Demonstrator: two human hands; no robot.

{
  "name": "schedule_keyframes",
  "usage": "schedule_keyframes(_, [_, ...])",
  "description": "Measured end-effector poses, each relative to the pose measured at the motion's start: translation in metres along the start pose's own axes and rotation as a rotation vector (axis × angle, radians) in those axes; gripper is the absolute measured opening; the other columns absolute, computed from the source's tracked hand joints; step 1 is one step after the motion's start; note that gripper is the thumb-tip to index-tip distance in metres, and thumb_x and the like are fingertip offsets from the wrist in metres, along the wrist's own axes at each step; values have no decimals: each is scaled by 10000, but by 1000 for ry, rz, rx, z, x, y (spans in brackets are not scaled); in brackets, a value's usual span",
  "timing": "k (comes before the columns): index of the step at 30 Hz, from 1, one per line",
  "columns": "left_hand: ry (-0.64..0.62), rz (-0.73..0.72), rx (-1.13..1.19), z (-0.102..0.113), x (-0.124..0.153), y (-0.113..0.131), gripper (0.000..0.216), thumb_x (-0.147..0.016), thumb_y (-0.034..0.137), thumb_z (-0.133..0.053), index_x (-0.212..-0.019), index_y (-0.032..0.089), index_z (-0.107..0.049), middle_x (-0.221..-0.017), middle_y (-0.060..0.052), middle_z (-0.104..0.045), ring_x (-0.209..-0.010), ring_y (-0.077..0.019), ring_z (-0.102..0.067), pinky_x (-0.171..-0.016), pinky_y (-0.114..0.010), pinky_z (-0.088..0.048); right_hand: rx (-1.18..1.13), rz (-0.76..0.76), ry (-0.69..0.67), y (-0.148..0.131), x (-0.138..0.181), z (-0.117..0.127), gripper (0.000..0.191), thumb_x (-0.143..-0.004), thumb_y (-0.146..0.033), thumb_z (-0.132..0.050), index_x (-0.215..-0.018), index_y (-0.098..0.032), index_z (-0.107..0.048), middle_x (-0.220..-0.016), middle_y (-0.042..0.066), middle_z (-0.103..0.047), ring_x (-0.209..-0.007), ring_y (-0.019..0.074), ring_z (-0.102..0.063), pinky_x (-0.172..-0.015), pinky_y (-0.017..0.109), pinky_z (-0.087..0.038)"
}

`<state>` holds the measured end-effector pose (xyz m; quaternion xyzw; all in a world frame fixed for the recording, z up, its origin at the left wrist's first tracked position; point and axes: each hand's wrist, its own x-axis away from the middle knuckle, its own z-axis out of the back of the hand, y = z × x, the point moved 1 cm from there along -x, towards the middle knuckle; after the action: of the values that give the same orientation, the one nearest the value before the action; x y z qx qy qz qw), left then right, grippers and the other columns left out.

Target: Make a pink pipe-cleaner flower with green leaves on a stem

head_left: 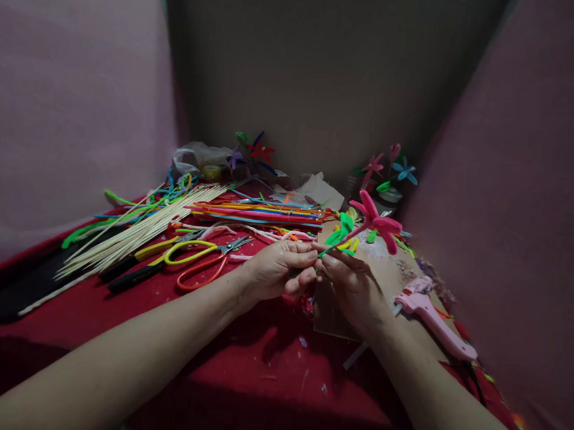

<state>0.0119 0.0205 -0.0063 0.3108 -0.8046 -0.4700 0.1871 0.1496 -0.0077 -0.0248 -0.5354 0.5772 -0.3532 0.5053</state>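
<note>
Both my hands meet over the middle of the red cloth (242, 365). My left hand (277, 268) is closed in a pinch on the green stem of a pipe-cleaner flower (375, 220). My right hand (348, 278) is closed on the same stem just beside it. The flower has pink petals and green leaves and points up and to the right, above a piece of brown cardboard (389, 273).
Yellow-handled scissors (202, 250) and orange ones lie left of my hands, beside a bundle of wooden skewers (138, 231) and coloured pipe cleaners (258, 212). A pink glue gun (434, 320) lies at the right. Finished flowers (388, 169) stand at the back by cardboard walls.
</note>
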Motion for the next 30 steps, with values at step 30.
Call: schedule_keyframes(30, [427,-471,-937,-18,12,21,95,-665,209,-660,-594,155,-627,-659,18,-551,-661,-110,-505,-642,-225,-399,279,-122,-34,-3,11,-16,312,-771,-395,-574,-550,-176,-597,-456,-27,-482,-454,112,-401,-481,265,-306])
